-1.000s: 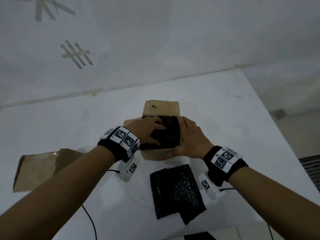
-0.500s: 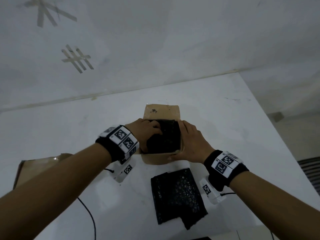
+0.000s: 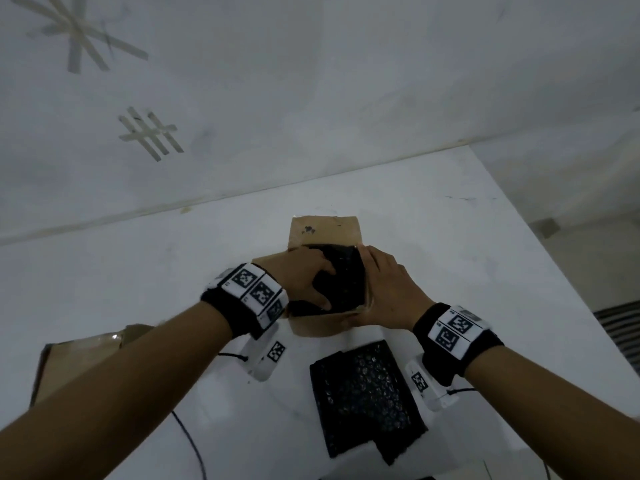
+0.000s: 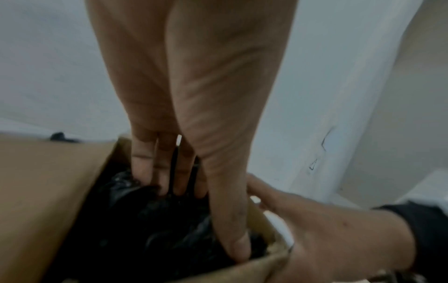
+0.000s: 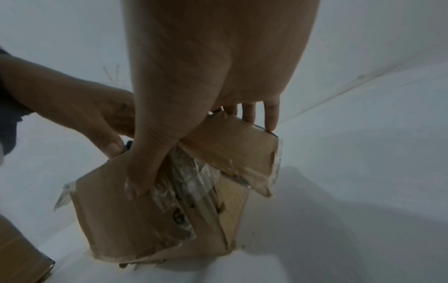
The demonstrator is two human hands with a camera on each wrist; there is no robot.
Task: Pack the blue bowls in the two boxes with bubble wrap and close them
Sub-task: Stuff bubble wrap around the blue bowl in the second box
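Both my hands are on one open brown box in the middle of the white table. My left hand has straight fingers pushing down on the dark bubble wrap inside it. My right hand lies flat against the box's right side, thumb on the near wall. I count two boxes: the second box lies at the near left, partly hidden by my arm. One more bubble wrap sheet lies flat near me, its long side pointing near to far. I cannot see any blue bowl.
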